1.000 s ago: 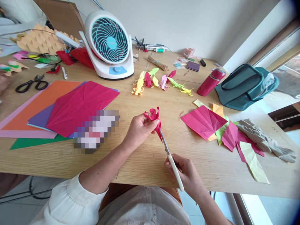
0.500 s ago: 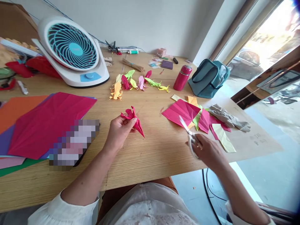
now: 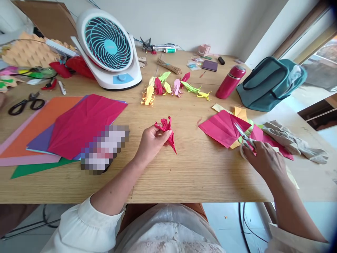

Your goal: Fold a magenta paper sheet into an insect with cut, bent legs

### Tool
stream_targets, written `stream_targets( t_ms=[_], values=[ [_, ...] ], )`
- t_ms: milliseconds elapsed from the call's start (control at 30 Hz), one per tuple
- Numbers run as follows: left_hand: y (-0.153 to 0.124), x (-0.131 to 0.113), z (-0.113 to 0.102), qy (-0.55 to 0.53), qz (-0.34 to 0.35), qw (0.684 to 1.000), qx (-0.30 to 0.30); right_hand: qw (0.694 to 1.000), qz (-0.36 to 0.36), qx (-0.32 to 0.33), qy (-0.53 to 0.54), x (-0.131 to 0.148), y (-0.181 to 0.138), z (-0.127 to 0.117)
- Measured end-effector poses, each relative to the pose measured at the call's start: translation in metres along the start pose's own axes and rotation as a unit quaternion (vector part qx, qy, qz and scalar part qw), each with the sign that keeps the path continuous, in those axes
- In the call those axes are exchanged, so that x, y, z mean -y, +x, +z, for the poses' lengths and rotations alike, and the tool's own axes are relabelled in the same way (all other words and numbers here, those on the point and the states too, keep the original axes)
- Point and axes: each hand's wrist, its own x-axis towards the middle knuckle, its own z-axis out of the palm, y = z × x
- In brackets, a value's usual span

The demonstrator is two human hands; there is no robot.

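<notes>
Head view: the left hand [image 3: 150,140] has its grip closed on a folded red paper piece [image 3: 166,130], pinched between thumb and fingertips just above the bench [image 3: 184,175], near its middle, with one sharp tip pointing down and to the right. The right hand [image 3: 264,162] is well apart to the right, its grip closed around the handles of small scissors [image 3: 243,135], whose blades lie over a creased red sheet [image 3: 219,128] among scraps of yellow, green and red paper. Just beyond these lies a crumpled grey cloth [image 3: 292,143]. Farther back stand a red bottle [image 3: 230,82], a teal bag [image 3: 268,84], a row of small folded figures [image 3: 171,86] and a white fan [image 3: 109,47]. On the left lie stacked coloured sheets [image 3: 79,123] and black scissors [image 3: 25,103].
</notes>
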Motion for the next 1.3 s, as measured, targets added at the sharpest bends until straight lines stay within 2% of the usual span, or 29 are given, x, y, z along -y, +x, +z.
stream_targets(
  t_ms=[100,167,233,300,333,400,433,467,567,667,867,1067,1133,1200,1300],
  values=[
    [-0.001,-0.001,0.001,-0.001,0.005,1.0,0.001,1.0,0.004,0.015,0.001,-0.003,0.003,0.002],
    [-0.001,-0.001,0.002,-0.002,0.004,1.0,0.003,1.0,-0.002,-0.013,0.006,0.001,-0.001,0.0],
    [-0.003,-0.001,0.003,0.001,0.006,1.0,0.006,0.995,-0.009,-0.097,0.016,0.019,-0.011,-0.007],
    [-0.004,-0.001,0.004,0.01,0.019,1.0,0.011,0.974,-0.052,-0.195,0.103,0.054,-0.028,-0.018],
    [-0.005,-0.001,0.004,0.019,0.031,0.999,0.011,0.955,-0.107,-0.197,0.197,0.076,-0.038,-0.024],
    [-0.007,-0.002,0.006,0.052,0.06,0.997,0.006,0.899,-0.215,-0.112,0.365,0.123,-0.057,-0.036],
    [-0.008,-0.003,0.006,0.073,0.072,0.995,0.003,0.882,-0.247,-0.069,0.396,0.145,-0.065,-0.042],
    [-0.01,-0.004,0.007,0.093,0.08,0.992,0.001,0.873,-0.268,-0.051,0.405,0.164,-0.07,-0.046],
    [-0.013,-0.007,0.009,0.129,0.092,0.987,0.0,0.874,-0.278,-0.061,0.395,0.199,-0.075,-0.052],
    [-0.015,-0.008,0.01,0.137,0.108,0.985,0.008,0.866,-0.265,-0.051,0.42,0.205,-0.071,-0.054],
    [-0.014,-0.005,0.008,0.134,0.126,0.982,0.039,0.836,-0.259,0.006,0.483,0.198,-0.069,-0.057],
    [-0.012,-0.009,0.007,0.112,0.112,0.986,0.044,0.828,-0.241,-0.031,0.506,0.193,-0.071,-0.053],
    [-0.011,-0.01,0.007,0.108,0.104,0.988,0.047,0.827,-0.226,-0.025,0.515,0.192,-0.07,-0.052],
    [-0.011,-0.01,0.007,0.104,0.096,0.989,0.048,0.819,-0.209,0.001,0.534,0.19,-0.069,-0.052],
    [-0.012,-0.01,0.008,0.109,0.093,0.988,0.05,0.79,-0.179,0.069,0.582,0.192,-0.068,-0.051]
  ],
)
